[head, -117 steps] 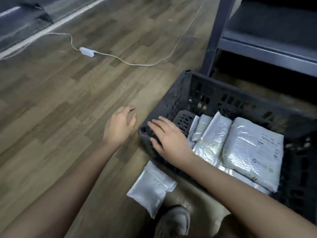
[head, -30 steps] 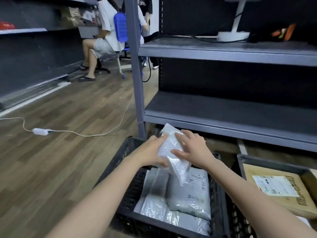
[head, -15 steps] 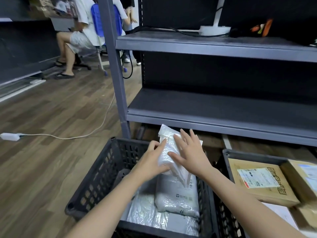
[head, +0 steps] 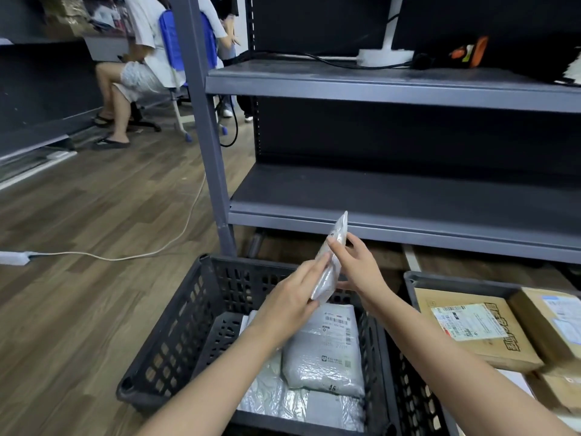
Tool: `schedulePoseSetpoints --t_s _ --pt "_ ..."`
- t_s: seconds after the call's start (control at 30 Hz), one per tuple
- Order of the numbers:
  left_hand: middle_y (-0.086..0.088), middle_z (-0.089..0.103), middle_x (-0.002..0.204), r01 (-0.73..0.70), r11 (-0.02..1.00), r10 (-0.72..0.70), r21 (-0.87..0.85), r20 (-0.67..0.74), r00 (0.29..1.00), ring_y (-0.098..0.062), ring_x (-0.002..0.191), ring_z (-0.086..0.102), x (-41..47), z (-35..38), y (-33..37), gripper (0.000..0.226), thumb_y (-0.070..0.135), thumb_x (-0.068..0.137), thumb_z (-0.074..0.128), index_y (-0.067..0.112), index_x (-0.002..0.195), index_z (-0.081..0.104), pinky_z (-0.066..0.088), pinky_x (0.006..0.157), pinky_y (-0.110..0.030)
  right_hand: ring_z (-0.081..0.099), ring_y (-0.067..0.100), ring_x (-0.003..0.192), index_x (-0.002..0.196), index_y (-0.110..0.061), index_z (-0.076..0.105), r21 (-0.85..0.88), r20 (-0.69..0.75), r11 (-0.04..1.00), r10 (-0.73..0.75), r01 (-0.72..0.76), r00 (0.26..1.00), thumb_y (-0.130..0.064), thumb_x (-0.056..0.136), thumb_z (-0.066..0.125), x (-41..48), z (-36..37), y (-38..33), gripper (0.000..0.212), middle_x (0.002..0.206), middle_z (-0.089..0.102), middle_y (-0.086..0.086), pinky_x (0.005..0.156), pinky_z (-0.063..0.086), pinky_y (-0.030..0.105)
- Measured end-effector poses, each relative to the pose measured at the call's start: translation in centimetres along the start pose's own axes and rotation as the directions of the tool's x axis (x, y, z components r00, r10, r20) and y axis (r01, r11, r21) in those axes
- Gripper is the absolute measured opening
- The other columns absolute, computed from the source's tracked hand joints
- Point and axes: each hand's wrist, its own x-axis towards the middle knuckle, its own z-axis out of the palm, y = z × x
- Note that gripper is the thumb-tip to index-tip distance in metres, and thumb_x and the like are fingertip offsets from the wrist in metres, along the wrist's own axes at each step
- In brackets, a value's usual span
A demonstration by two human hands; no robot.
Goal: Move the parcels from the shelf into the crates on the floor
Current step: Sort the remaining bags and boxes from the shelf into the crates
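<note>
At far left I see a white power cable [head: 125,254] lying on the wood floor. Over the black crate [head: 176,341] the left hand [head: 292,297] lays straight fingers, pressed together, flat against a small plastic-wrapped parcel [head: 330,269], held edge-up (its top corner crosses the lowest shelf [head: 408,196] lip). The right hand [head: 358,269] pinches the parcel's other face. Grey mailers [head: 327,350] lie in the crate below. Cardboard boxes [head: 490,347] fill a second crate [head: 408,278].

Wood-plank floor [head: 94,215], white cable [head: 141,255] trailing across; blue chair [head: 171,42] far back, dark wall [head: 37,89] left
</note>
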Motion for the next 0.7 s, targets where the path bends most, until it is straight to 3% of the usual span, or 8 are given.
schedulePoseSetpoints --t_s 0.03,0.13,0.27,0.33,0.43,0.53,0.63,0.7 --pt "0.008 0.034 0.146 -0.040 0.999 0.039 0.030 0.012 0.999 -0.020 0.106 0.056 0.0 0.1 0.3 0.078 0.007 0.089 0.056 0.025 0.151 0.012 0.048 0.088 -0.032 0.067 0.019 0.094 0.112 -0.029 0.053 0.017 -0.006 1.000 -0.022 0.022 1.000 -0.038 0.089 0.060 0.1 -0.5 0.0 0.026 0.105 0.067 0.002 0.079 0.058 0.042" --pt "0.003 0.037 0.148 -0.116 0.993 0.115 0.022 0.008 0.993 -0.018 0.116 0.054 -0.1 0.7 0.7 0.071 0.003 0.087 0.053 0.020 0.149 0.022 0.044 0.099 -0.028 0.067 0.025 0.093 0.110 -0.024 0.055 -0.017 -0.064 0.998 -0.057 0.056 0.996 -0.008 0.092 0.052 0.3 -1.5 0.4 0.024 0.102 0.067 0.006 0.075 0.057 0.044" --pt "0.000 0.040 0.147 -0.134 0.991 0.135 -0.019 0.029 0.990 -0.014 0.130 0.044 -0.4 0.9 0.9 0.067 0.025 0.090 0.060 0.016 0.147 0.027 0.038 0.109 -0.030 0.065 0.023 0.091 0.103 -0.024 0.058 -0.033 -0.101 0.996 -0.086 0.083 0.991 -0.001 0.091 0.047 0.1 -1.9 0.8 0.029 0.095 0.065 0.001 0.073 0.057 0.035" --pt "0.003 0.037 0.147 -0.100 0.994 0.100 -0.042 0.005 0.995 -0.004 0.132 0.035 -0.6 0.5 1.3 0.069 0.046 0.090 0.052 0.017 0.147 0.028 0.028 0.111 -0.020 0.064 0.021 0.092 0.107 -0.021 0.057 -0.040 -0.112 0.993 -0.112 0.108 0.987 0.000 0.091 0.046 0.0 -2.1 0.8 0.029 0.098 0.065 0.001 0.073 0.055 0.031" --pt "0.003 0.032 0.149 0.070 0.981 -0.098 -0.184 -0.151 0.984 -0.001 0.133 0.029 -0.2 0.1 1.2 0.047 0.031 0.100 0.034 0.019 0.145 0.032 0.020 0.108 -0.015 0.067 0.020 0.089 0.113 -0.016 0.057 0.127 -0.110 0.989 -0.062 0.075 0.992 0.004 0.093 0.045 -0.1 -2.3 1.1 0.031 0.103 0.067 0.006 0.070 0.056 0.030" --pt "0.001 0.021 0.152 0.322 0.805 -0.415 -0.498 -0.085 0.906 -0.007 0.135 0.030 0.4 -0.2 -0.1 0.047 0.020 0.101 0.037 0.026 0.147 0.027 0.023 0.107 -0.019 0.069 0.027 0.095 0.129 -0.014 0.048 0.274 -0.050 0.961 -0.016 0.030 0.999 0.003 0.094 0.046 -0.3 -2.8 1.6 0.039 0.111 0.067 0.013 0.074 0.058 0.039" --pt "-0.003 0.057 0.130 0.377 0.474 -0.480 -0.796 0.125 0.868 -0.012 0.114 0.058 0.3 -0.6 -0.8 0.063 0.021 0.096 0.051 0.033 0.148 0.018 0.044 0.101 -0.031 0.067 0.029 0.101 0.137 -0.022 0.042 0.293 -0.016 0.955 -0.044 0.047 0.999 0.000 0.096 0.044 -0.4 -3.2 2.2 0.047 0.117 0.065 0.014 0.080 0.057 0.048" --pt "-0.001 0.070 0.106 0.374 0.351 -0.487 -0.859 0.174 0.856 -0.012 0.097 0.067 0.3 -0.8 -0.7 0.069 0.019 0.092 0.056 0.034 0.147 0.017 0.051 0.093 -0.033 0.066 0.028 0.104 0.137 -0.026 0.041 0.275 0.001 0.959 -0.066 0.063 0.998 -0.002 0.097 0.043 -0.5 -3.3 2.5 0.047 0.119 0.065 0.010 0.084 0.055 0.050"
